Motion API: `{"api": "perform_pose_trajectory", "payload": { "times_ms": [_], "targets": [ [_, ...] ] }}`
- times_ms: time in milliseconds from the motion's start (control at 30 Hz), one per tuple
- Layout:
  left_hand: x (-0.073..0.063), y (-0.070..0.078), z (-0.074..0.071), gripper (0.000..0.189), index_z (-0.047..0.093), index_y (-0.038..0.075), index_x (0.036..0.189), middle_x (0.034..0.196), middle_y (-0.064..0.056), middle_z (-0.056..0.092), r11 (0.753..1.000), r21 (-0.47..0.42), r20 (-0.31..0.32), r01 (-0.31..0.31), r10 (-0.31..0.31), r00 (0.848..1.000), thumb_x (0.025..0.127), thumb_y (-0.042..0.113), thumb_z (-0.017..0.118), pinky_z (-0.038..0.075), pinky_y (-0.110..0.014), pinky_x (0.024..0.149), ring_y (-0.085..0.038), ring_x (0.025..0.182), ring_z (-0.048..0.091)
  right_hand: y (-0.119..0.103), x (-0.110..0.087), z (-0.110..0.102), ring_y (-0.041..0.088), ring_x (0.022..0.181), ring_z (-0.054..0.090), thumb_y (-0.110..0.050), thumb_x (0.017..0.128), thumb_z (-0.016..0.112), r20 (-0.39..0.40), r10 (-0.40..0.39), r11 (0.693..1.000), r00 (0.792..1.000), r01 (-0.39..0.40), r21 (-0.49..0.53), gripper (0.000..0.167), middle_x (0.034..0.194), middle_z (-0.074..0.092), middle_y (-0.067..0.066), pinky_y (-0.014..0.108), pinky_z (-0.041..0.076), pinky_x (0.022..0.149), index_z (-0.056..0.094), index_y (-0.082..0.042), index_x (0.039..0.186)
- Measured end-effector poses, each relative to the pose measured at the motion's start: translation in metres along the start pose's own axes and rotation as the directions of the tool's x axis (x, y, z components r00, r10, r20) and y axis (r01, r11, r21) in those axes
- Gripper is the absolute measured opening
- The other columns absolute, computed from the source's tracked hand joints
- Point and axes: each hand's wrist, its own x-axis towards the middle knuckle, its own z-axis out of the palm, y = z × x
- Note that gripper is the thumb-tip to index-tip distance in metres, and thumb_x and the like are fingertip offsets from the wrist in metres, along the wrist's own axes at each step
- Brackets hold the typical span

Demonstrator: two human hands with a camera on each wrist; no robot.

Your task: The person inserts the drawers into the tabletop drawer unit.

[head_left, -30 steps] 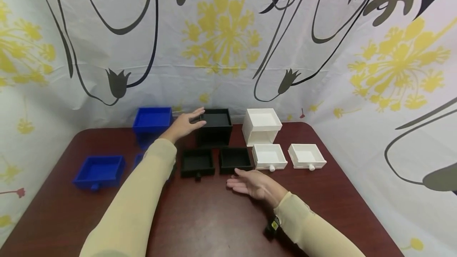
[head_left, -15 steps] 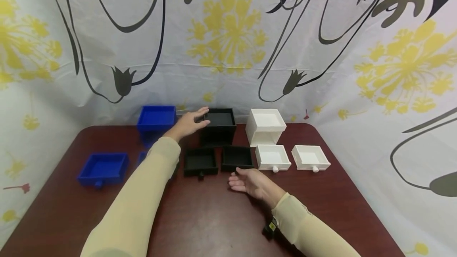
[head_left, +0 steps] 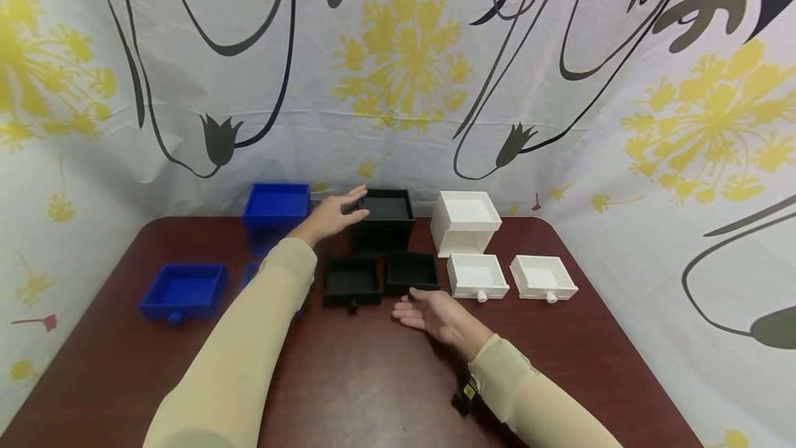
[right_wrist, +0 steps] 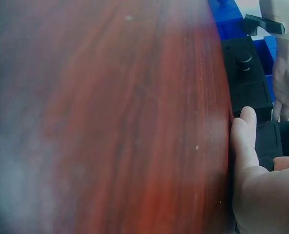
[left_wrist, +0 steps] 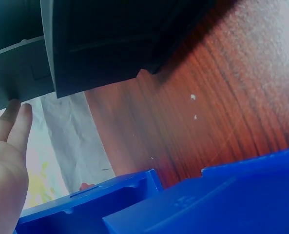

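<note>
In the head view my left hand (head_left: 329,218) is at the left side of a black open-fronted box (head_left: 387,206). Its fingers are fairly straight, with fingertips at the box wall (left_wrist: 17,78) in the left wrist view. Two small black drawers lie before the box. My right hand (head_left: 440,313) is at the front of the right black drawer (head_left: 412,270), fingers extended leftward and thumb up by its front edge. The right wrist view shows a dark knob (right_wrist: 266,163) between thumb and fingers; a firm grip is not visible. The left black drawer (head_left: 351,279) lies beside it, knob forward.
A blue box (head_left: 277,202) stands at the back left, with a blue drawer (head_left: 184,289) in front and another mostly hidden by my left sleeve. At right stand a white box (head_left: 466,209) and two white drawers, one inner (head_left: 477,274) and one outer (head_left: 543,275). A patterned cloth (head_left: 398,144) hangs behind the table.
The right black drawer has slid slightly back toward the black box and closer to the left black drawer, with my right hand following. My left hand stays at the box; the head view has shifted slightly.
</note>
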Motion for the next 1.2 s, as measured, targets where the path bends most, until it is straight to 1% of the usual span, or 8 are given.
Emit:
{"api": "perform_pose_trajectory", "payload": {
  "times_ms": [167, 367, 600, 900, 1100, 1200],
  "targets": [
    [0.000, -0.001, 0.000, 0.069, 0.035, 0.024, 0.160, 0.167, 0.009, 0.021, 1.000, -0.015, -0.005, -0.009, 0.009, 1.000, 0.101, 0.055, 0.056, 0.022, -0.054, 0.120, -0.028, 0.153, 0.021, 0.000, 0.004, 0.000, 0.024, 0.097, 0.072, -0.017, 0.110, 0.043, 0.004, -0.003, 1.000, 1.000, 0.003, 0.008, 0.041, 0.106, 0.071, 0.019, 0.035, 0.057, 0.090, 0.046, 0.016, 0.133],
    [0.000, -0.001, 0.002, 0.069, 0.035, 0.024, 0.160, 0.167, 0.010, 0.021, 1.000, -0.026, -0.014, -0.011, 0.010, 1.000, 0.102, 0.053, 0.056, 0.023, -0.052, 0.120, -0.026, 0.154, 0.020, -0.001, 0.007, 0.001, 0.022, 0.094, 0.072, -0.018, 0.110, 0.043, 0.015, -0.015, 1.000, 1.000, 0.016, -0.013, 0.039, 0.101, 0.071, 0.016, 0.034, 0.058, 0.087, 0.047, 0.016, 0.130],
    [0.000, 0.001, 0.002, 0.067, 0.035, 0.024, 0.160, 0.167, 0.010, 0.021, 0.999, -0.036, -0.009, 0.004, -0.004, 1.000, 0.102, 0.051, 0.056, 0.022, -0.052, 0.121, -0.025, 0.154, 0.019, -0.001, 0.010, 0.003, 0.022, 0.094, 0.073, -0.018, 0.110, 0.044, 0.007, -0.013, 1.000, 1.000, 0.013, -0.028, 0.038, 0.103, 0.071, 0.017, 0.034, 0.058, 0.087, 0.049, 0.015, 0.129],
    [-0.001, 0.002, 0.001, 0.068, 0.034, 0.027, 0.160, 0.167, 0.012, 0.020, 0.999, -0.040, -0.004, 0.014, -0.014, 1.000, 0.102, 0.054, 0.055, 0.022, -0.052, 0.121, -0.023, 0.154, 0.018, -0.001, 0.012, 0.006, 0.022, 0.091, 0.073, -0.017, 0.109, 0.047, -0.001, -0.015, 0.999, 1.000, 0.015, -0.041, 0.036, 0.099, 0.072, 0.015, 0.035, 0.059, 0.085, 0.052, 0.014, 0.126],
    [-0.002, 0.002, 0.000, 0.067, 0.034, 0.025, 0.160, 0.167, 0.011, 0.020, 0.999, -0.036, 0.002, 0.012, -0.012, 1.000, 0.102, 0.052, 0.055, 0.021, -0.052, 0.121, -0.024, 0.154, 0.018, -0.001, 0.012, 0.009, 0.021, 0.091, 0.073, -0.019, 0.109, 0.048, 0.025, -0.017, 0.998, 1.000, 0.019, -0.054, 0.039, 0.099, 0.073, 0.014, 0.034, 0.059, 0.085, 0.051, 0.015, 0.128],
    [-0.001, 0.002, -0.001, 0.069, 0.033, 0.024, 0.161, 0.167, 0.010, 0.020, 1.000, -0.028, 0.015, 0.006, -0.006, 1.000, 0.102, 0.053, 0.055, 0.021, -0.053, 0.121, -0.025, 0.154, 0.018, 0.000, 0.012, 0.013, 0.021, 0.092, 0.073, -0.019, 0.109, 0.049, 0.019, -0.014, 0.998, 1.000, 0.015, -0.061, 0.040, 0.100, 0.073, 0.014, 0.034, 0.058, 0.086, 0.052, 0.015, 0.129]
  ]
}}
